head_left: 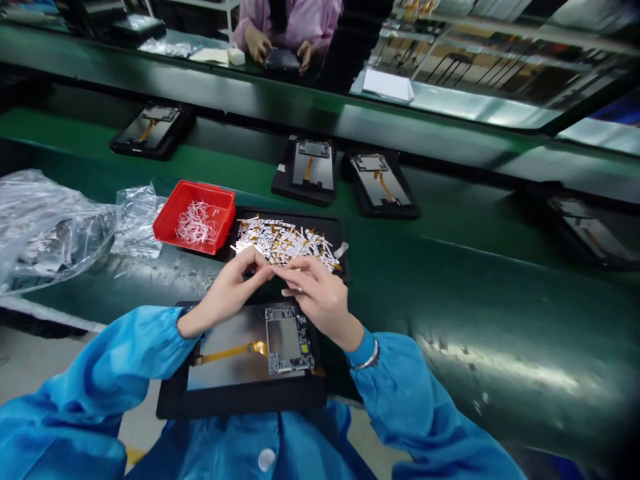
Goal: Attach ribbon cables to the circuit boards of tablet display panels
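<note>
- The left hand [227, 293] and right hand [320, 297], both in blue sleeves, are raised over the near edge of a heap of small white-and-orange strips [285, 240].
- The fingertips of both hands are pinched narrowly together at one spot; what lies between them cannot be told.
- The heap is spread on a flat black tray [320, 219], just right of a red plastic bin [220, 200] that holds white strips.
- Below the hands, at the near edge, a grey rectangular panel [225, 333] with a speckled circuit board [287, 340] and an orange flex cable [230, 351] is seated in a black holder [240, 403].
- Crumpled clear plastic bags [45, 227] are noted at the left.
- Similar panels [310, 170] are laid on the green conveyor belt [450, 220] further off.
- At the far side, a person in pink sleeves [290, 20] is seen at work.
</note>
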A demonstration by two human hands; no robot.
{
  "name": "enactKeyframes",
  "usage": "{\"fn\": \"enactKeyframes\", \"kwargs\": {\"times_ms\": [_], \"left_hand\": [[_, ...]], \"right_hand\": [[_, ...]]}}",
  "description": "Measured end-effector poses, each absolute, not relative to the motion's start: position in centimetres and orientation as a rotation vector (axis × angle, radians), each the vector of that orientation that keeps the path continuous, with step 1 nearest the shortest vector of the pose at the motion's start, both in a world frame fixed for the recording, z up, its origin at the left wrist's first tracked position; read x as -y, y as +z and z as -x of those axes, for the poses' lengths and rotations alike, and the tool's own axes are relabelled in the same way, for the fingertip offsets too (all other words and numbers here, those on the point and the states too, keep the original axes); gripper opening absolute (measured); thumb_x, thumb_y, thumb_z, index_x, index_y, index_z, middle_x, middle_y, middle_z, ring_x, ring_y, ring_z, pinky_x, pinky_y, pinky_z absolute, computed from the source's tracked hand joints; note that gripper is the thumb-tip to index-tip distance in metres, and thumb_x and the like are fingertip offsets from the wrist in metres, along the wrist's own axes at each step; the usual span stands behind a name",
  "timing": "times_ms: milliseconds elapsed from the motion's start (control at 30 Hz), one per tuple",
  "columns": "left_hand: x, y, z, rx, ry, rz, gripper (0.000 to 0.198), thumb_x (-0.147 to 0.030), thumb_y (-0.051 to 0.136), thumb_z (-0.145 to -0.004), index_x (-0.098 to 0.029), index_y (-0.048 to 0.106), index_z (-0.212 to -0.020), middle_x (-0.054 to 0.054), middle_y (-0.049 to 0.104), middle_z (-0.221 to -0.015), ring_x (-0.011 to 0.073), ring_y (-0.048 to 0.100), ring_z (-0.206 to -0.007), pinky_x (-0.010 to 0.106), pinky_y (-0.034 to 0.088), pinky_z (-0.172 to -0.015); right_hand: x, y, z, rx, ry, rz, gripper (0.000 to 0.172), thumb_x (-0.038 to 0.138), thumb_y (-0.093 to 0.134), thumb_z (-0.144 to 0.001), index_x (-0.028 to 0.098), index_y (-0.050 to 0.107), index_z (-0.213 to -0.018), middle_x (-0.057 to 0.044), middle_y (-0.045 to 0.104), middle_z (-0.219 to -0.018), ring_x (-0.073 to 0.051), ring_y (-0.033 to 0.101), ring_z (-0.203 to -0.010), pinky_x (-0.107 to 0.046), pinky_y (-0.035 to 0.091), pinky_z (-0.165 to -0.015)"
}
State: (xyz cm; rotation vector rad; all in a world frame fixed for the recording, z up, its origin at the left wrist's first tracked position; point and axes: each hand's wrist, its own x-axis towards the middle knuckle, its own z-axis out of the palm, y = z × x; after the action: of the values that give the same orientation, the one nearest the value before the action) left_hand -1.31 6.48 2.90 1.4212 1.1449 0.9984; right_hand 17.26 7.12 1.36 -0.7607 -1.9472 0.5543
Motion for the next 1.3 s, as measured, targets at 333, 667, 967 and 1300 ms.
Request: {"fn": "enactKeyframes", "kwargs": {"times_ms": [333, 667, 967, 1300], "left_hand": [[-6.2, 2.9, 1.2, -1.019, 0.946, -1.018, 0.023, -0.041, 0.066, -0.084, -0.018, 0.061, -0.079, 0.000, 0.057, -0.081, 0.0124, 0.052, -0.079, 0.025, 0.043, -0.077], [-5.7, 3.3, 1.3, -1.068, 0.873, -1.121, 0.025, -0.042, 0.063, -0.082, -0.018, 0.059, -0.073, 0.002, 0.058, -0.074, 0.0140, 0.054, -0.072, 0.027, 0.045, -0.069], [-8.8, 5.7, 9.3, -1.922, 1.067, -1.953, 0.031, -0.038, 0.060, -0.087, -0.022, 0.044, -0.065, 0.000, 0.041, -0.073, 0.0184, 0.042, -0.073, 0.039, 0.031, -0.082], [-6.6, 3.3, 7.6, -2.075, 0.801, -2.354, 0.023, -0.036, 0.055, -0.096, -0.021, 0.054, -0.078, 0.002, 0.055, -0.082, 0.0177, 0.056, -0.084, 0.038, 0.043, -0.080]], "right_hand": [[-7.2, 0.8, -16.9, 1.847, 0.823, 0.751, 0.031, 0.017, 0.063, -0.091, 0.025, 0.064, -0.121, -0.007, 0.062, -0.114, -0.008, 0.066, -0.068, -0.019, 0.061, -0.058], [-7.1, 0.7, -17.5, 1.796, 0.697, 0.757, 0.029, 0.010, 0.059, -0.091, 0.029, 0.073, -0.107, 0.000, 0.071, -0.086, -0.010, 0.066, -0.060, -0.024, 0.058, -0.056], [-6.9, -0.1, -20.4, 1.997, 0.853, 0.800, 0.027, 0.006, 0.057, -0.091, 0.025, 0.076, -0.096, -0.002, 0.070, -0.084, -0.011, 0.067, -0.068, -0.024, 0.055, -0.062], [-6.5, -0.9, -20.4, 1.928, 0.953, 0.996, 0.009, 0.014, 0.069, -0.086, 0.020, 0.075, -0.087, -0.002, 0.065, -0.080, -0.011, 0.062, -0.068, -0.023, 0.051, -0.057]]}}
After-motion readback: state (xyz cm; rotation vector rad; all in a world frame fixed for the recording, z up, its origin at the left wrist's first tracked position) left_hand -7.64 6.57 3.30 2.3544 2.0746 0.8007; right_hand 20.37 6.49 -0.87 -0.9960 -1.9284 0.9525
